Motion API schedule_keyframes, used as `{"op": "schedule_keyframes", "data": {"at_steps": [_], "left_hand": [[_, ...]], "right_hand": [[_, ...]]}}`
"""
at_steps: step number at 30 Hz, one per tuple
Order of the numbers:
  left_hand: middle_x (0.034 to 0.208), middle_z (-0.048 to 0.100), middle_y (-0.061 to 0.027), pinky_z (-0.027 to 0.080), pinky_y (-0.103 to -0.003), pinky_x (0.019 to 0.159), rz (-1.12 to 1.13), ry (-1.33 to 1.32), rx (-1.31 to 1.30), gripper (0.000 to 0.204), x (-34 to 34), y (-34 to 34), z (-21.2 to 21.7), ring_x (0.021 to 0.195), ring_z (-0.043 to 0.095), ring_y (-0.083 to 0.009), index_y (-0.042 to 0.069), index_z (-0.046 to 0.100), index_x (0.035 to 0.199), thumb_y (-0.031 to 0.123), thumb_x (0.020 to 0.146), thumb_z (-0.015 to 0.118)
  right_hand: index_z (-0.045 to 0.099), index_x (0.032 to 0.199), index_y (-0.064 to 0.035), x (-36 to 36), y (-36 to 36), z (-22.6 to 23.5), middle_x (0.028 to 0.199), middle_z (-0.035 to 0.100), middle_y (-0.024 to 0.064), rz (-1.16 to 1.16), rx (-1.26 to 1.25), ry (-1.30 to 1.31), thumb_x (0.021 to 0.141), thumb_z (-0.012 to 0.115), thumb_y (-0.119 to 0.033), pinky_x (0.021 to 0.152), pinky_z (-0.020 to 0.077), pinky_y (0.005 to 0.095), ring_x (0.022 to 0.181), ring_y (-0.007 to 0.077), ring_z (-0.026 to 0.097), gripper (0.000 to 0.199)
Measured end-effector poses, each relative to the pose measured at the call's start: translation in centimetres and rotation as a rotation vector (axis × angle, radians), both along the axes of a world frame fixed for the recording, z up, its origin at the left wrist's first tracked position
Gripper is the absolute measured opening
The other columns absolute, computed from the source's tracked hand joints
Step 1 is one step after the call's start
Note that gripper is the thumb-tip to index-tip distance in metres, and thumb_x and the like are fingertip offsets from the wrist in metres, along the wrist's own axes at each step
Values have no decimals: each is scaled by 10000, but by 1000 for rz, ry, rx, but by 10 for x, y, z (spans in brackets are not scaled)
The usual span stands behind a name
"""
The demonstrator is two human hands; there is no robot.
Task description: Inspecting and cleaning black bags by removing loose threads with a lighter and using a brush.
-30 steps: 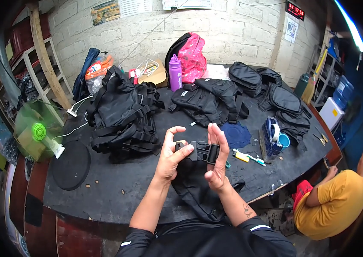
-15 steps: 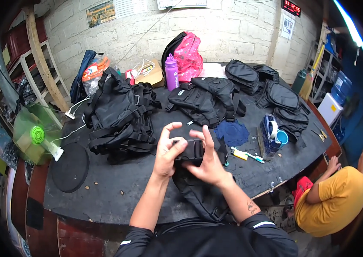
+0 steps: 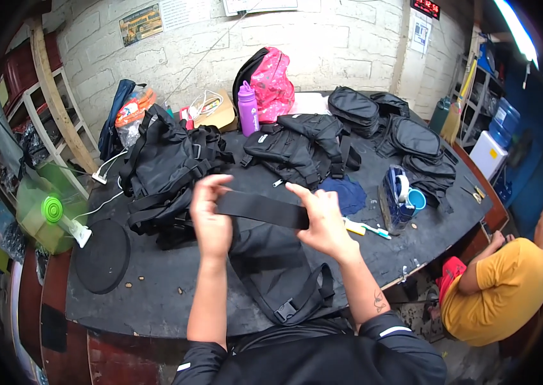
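Observation:
A wide black strap (image 3: 262, 208) is drawn out between my two hands above the table. My left hand (image 3: 212, 221) closes on its left end, and my right hand (image 3: 324, 221) pinches the right end between thumb and fingers. Under the strap a black bag (image 3: 265, 263) lies on the table close to my body. On its near end shows a plastic side-release buckle (image 3: 286, 311) beside a loop of webbing. Whether the strap is joined to this bag is hidden.
Black bags (image 3: 169, 167) are heaped at left, with more black bags (image 3: 294, 144) behind. A purple bottle (image 3: 248, 109) stands before a pink backpack (image 3: 273, 83). Right are a toothbrush (image 3: 375, 230), a blue cup (image 3: 416, 203) and a person in yellow (image 3: 509, 292). A green fan (image 3: 52, 209) stands left.
My hands have moved apart, and the strap that was bunched between them is now stretched out. The bag beneath and its buckle have come into sight.

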State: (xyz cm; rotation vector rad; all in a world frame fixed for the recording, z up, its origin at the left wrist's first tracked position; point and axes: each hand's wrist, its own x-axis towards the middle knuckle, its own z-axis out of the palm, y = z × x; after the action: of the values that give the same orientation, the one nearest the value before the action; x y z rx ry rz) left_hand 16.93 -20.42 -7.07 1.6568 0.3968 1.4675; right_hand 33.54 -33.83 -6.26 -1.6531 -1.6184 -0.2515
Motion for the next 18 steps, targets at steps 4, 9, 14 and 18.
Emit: {"op": "schedule_keyframes", "data": {"at_steps": [4, 9, 14, 18], "left_hand": [[899, 603, -60, 481, -372, 872, -297, -779, -468, 272, -56, 37, -14, 801, 596, -207, 47, 510, 1162, 75, 893, 479], [1009, 607, -86, 453, -404, 925, -378, -852, -600, 328, -97, 65, -91, 913, 594, -201, 44, 518, 1232, 91, 916, 439], [1007, 587, -73, 465, -322, 873, -83, -162, -540, 566, -126, 60, -126, 976, 572, -176, 110, 447, 1273, -53, 737, 524], [1228, 472, -121, 315, -350, 1008, 4, 652, -357, 801, -122, 28, -99, 1165, 445, -226, 119, 376, 1365, 86, 652, 739]], "right_hand": [[529, 1164, -91, 47, 2, -53, 851, 571, 37, -310, 230, 28, 517, 676, -2, 820, 336, 348, 866, 232, 497, 669], [489, 1151, -58, 50, 21, -81, 845, 567, 16, -324, 487, 601, 614, 650, 46, 736, 378, 263, 789, 135, 503, 570], [445, 1143, -29, 43, 27, -85, 867, 579, 2, -17, 401, 1155, 656, 544, 158, 487, 349, 155, 569, 15, 451, 531], [473, 1108, -55, 43, 28, -88, 754, 542, -17, -33, 361, 1150, 698, 576, 118, 413, 322, 163, 494, 13, 445, 457]]}}
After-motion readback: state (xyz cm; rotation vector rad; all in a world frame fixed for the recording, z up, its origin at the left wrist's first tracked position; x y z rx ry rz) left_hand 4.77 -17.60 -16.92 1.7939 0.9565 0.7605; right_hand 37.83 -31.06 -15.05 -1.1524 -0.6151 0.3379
